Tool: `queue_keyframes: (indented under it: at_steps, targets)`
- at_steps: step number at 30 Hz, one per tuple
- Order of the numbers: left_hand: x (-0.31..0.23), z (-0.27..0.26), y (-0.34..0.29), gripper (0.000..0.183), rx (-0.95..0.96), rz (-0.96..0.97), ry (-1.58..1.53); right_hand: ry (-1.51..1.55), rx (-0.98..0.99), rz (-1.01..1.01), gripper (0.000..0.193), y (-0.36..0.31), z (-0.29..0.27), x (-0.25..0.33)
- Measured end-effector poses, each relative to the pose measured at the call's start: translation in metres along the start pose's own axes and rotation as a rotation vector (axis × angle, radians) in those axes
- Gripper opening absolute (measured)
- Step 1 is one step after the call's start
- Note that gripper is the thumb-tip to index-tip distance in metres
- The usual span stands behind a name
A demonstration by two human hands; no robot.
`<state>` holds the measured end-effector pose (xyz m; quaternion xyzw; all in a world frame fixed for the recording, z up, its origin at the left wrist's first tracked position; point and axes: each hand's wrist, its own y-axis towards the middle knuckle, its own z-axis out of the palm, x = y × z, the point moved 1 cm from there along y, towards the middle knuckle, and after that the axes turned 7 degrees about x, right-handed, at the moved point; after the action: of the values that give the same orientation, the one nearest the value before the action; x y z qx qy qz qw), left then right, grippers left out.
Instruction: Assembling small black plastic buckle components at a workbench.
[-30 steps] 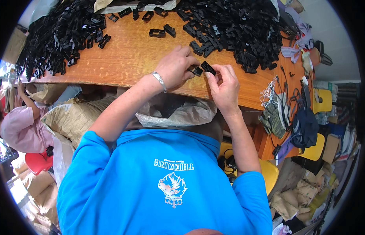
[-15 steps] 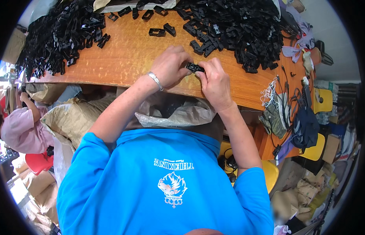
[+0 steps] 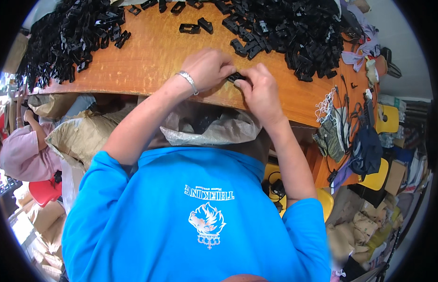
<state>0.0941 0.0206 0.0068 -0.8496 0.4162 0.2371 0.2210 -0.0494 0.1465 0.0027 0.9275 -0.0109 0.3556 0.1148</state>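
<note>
A small black plastic part [image 3: 235, 77] is held between my two hands above the table's near edge. My left hand [image 3: 207, 69], with a silver bracelet at the wrist, pinches its left end. On its right end, the thumb and fingers of my right hand [image 3: 263, 89] are closed. Fingers cover much of the part, so its details are hidden. Beyond my hands, two loose black parts, a frame-like one [image 3: 189, 28] and a shorter one [image 3: 205, 25], lie on the wooden table [image 3: 148, 51].
Heaps of black parts cover the table at left [image 3: 71, 40] and right [image 3: 294, 35]. An open sack [image 3: 214, 134] hangs below the near edge. Cables and cloth [image 3: 365, 150] lie at the right end. A person in pink [image 3: 28, 152] sits at far left.
My hands still hold the black part together. My left fingers have shifted slightly over it, and the part is turned and more covered. The whole view has moved a little.
</note>
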Motion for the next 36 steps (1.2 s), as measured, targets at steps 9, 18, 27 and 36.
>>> queue_keyframes:
  at_steps: [9, 18, 27, 36]
  targets:
    - [0.007, 0.004, -0.012, 0.014, -0.112, 0.17, 0.064, 0.011, 0.077, 0.034, 0.023, -0.02, 0.006, 0.011]
    - [-0.003, -0.001, 0.035, 0.029, -0.446, 0.315, 0.193, 0.002, 0.134, -0.055, 0.018, -0.069, 0.025, 0.04]
    - [0.0, 0.006, 0.016, 0.018, -0.3, 0.293, 0.104, -0.504, -0.207, 0.332, 0.025, -0.047, -0.095, -0.075]
    - [-0.007, 0.012, -0.023, 0.024, -0.332, 0.391, 0.109, -0.356, -0.166, 0.147, 0.022, -0.019, -0.07, -0.074]
